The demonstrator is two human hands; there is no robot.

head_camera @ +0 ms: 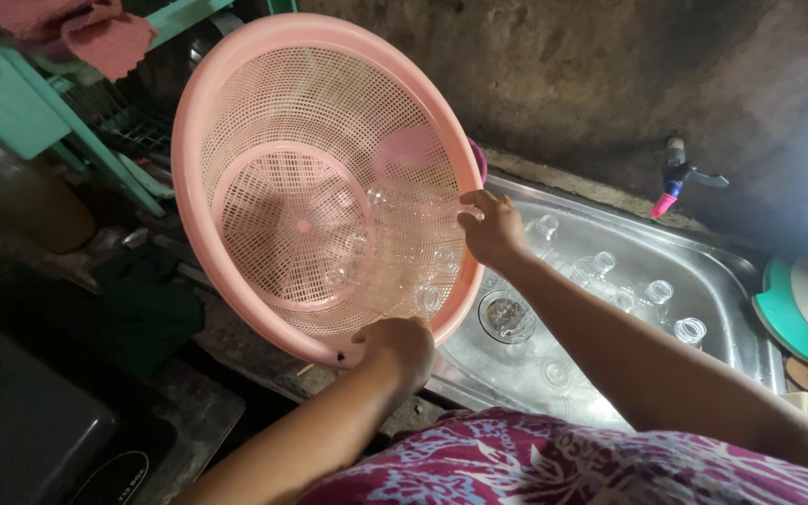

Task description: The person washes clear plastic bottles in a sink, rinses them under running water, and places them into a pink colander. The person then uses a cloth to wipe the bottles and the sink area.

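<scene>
both hands [395, 346] [493, 229] clamp pink basket [236, 112] rim; clear bottles [656, 295] in sink [731, 271], tap [680, 182] behind.

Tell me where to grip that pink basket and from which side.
Grip the basket by its smooth solid rim, from the near and right sides, where the left hand and right hand hold it now. It is tilted on edge with its open face toward the camera, so the rim is the part within reach, and the mesh wall looks too thin to bear a grip. Clear glasses lie inside, so two hands seem wiser.
</scene>
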